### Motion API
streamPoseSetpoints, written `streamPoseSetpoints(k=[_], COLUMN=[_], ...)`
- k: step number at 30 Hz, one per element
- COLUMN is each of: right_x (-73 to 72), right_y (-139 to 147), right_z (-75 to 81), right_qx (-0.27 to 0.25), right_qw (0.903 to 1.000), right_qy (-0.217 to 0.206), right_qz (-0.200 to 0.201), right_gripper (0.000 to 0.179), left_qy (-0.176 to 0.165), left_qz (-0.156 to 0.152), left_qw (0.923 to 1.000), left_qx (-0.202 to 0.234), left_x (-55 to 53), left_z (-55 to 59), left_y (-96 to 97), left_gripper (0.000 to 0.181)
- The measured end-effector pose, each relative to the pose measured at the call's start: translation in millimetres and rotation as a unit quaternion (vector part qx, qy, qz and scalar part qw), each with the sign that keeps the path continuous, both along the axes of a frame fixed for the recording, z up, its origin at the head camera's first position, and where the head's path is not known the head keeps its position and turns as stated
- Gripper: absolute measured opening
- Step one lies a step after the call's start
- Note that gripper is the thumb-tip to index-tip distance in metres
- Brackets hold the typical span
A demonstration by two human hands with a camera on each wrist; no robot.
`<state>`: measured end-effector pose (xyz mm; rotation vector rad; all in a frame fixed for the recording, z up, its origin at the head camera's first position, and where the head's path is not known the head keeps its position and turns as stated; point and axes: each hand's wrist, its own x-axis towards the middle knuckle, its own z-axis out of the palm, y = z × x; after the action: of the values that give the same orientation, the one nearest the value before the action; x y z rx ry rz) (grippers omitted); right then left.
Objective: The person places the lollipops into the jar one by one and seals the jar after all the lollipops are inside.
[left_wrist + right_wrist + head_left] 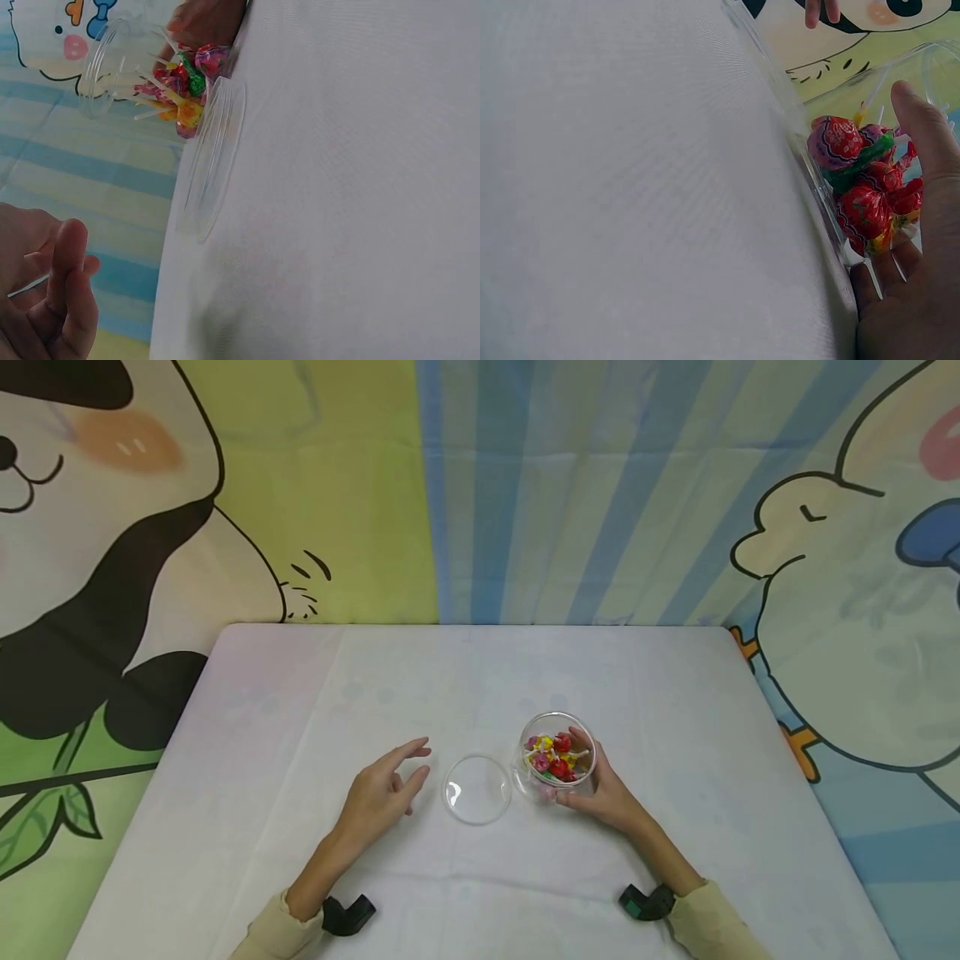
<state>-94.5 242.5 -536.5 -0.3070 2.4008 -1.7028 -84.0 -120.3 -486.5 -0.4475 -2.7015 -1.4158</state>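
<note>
A clear jar [528,787] stands on the table with several wrapped lollipops [557,757] inside, in red, yellow, purple and green. My right hand [606,789] grips it from the right side, thumb in front and fingers behind. In the right wrist view the lollipops [866,180] show through the wall beside the thumb. A round clear lid [477,789] lies flat just left of the jar. My left hand [381,793] hovers to the left of the lid with loosely bent fingers and nothing in them. In the left wrist view the lid [214,161] is beyond the fingers.
A white cloth covers the table [480,677]. Behind its far edge hangs a curtain [570,493] printed with cartoon animals and stripes. A black wrist device [348,916] sits on the left wrist, and another wrist device [647,902] on the right.
</note>
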Motion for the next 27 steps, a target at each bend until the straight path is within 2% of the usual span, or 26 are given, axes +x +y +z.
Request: streamPoseSetpoints(k=[8,11,13,16,18,20,23,27], right_x=[-0.3,-0.4,-0.3,-0.1,0.0,0.1,0.0,-0.1], right_y=[0.2,1.0,1.5,1.7,1.8,1.9,1.4,0.4], right_z=[1.9,1.3,1.2,1.7,2.1,2.2,1.9,1.5], right_qx=[0.011,0.014,0.015,0.015,0.013,0.012,0.008,0.003], right_qw=[0.9999,0.9998,0.9998,0.9998,0.9998,0.9998,0.9999,0.9999], right_qy=[0.004,0.008,0.009,0.01,0.01,0.01,0.006,0.002], right_qz=[0.008,0.009,0.009,0.01,0.01,0.009,0.009,0.011], right_gripper=[0.099,0.098,0.098,0.099,0.099,0.099,0.099,0.099], left_qy=[0.049,0.058,0.057,0.04,0.026,0.02,0.017,0.013], left_qz=[0.007,-0.001,-0.018,-0.055,-0.088,-0.119,-0.156,-0.173], left_qw=[0.9971,0.996,0.9948,0.9887,0.9803,0.9701,0.9593,0.9553], left_qx=[-0.057,-0.067,-0.083,-0.133,-0.175,-0.211,-0.235,-0.239], left_x=[4.9,4.3,2.3,-3.0,-7.3,-10.6,-14.5,-17.9], left_z=[-9.9,-12.0,-13.6,-16.6,-19.8,-22.8,-27.3,-27.6], left_y=[-0.6,-0.9,-0.5,1.3,3.7,6.5,10.5,15.4], left_gripper=[0.042,0.046,0.059,0.095,0.117,0.131,0.136,0.135])
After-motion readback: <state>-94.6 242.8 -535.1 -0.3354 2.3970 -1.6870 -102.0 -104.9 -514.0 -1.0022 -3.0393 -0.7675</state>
